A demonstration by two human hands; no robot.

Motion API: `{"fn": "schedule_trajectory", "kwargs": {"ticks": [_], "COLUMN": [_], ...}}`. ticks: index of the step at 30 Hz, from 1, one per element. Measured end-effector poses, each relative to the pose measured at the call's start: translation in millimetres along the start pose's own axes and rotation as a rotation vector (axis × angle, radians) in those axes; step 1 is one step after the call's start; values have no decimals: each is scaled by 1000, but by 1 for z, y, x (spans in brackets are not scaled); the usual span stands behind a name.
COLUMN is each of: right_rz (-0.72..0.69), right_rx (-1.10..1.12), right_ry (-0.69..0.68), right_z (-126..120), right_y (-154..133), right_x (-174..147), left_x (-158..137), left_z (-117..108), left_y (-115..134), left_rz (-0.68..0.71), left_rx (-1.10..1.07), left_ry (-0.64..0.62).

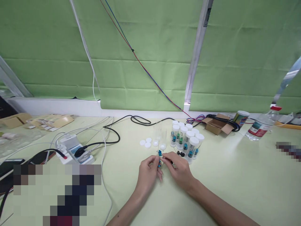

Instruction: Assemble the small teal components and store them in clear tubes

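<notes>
My left hand [150, 169] is closed in a pinch on a small blue piece [160, 153], whose exact kind is too small to tell. The fingertips of my right hand [177, 166] are pressed together right beside it, and whatever they hold is too small to make out. Just beyond my hands stand clear tubes [162, 137] with white bases, and loose white caps [147, 145] lie to their left. Several white-capped clear tubes [193, 147] holding small blue or green items are grouped at the right. Small black parts [180, 153] rest near my right fingers.
A power strip [87, 158] with plugs and tangled cables [113, 125] spreads over the table's left side. Behind the tubes are an open cardboard box [218, 125], a printed canister [241, 116] and a water bottle [262, 125]. Flattened cartons [50, 121] lie at the far left.
</notes>
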State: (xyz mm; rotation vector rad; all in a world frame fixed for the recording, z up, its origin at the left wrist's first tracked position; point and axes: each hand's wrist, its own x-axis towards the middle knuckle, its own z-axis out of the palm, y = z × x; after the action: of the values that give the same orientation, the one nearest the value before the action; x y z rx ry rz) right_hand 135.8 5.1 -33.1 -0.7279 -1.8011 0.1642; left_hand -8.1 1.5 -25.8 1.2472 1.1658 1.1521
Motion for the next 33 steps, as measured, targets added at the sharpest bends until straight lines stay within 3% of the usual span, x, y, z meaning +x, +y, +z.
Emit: {"fn": "schedule_trajectory", "kwargs": {"ticks": [21, 33], "right_rz": [0, -28], "right_rx": [-49, -86], "right_ry": [113, 82], "right_z": [-4, -8], "right_y": [2, 7], "right_x": [5, 6], "left_x": [-2, -4], "left_z": [2, 1], "left_y": [3, 8], "left_rz": [43, 78], "left_rx": [-146, -112], "left_ry": [-11, 20]}}
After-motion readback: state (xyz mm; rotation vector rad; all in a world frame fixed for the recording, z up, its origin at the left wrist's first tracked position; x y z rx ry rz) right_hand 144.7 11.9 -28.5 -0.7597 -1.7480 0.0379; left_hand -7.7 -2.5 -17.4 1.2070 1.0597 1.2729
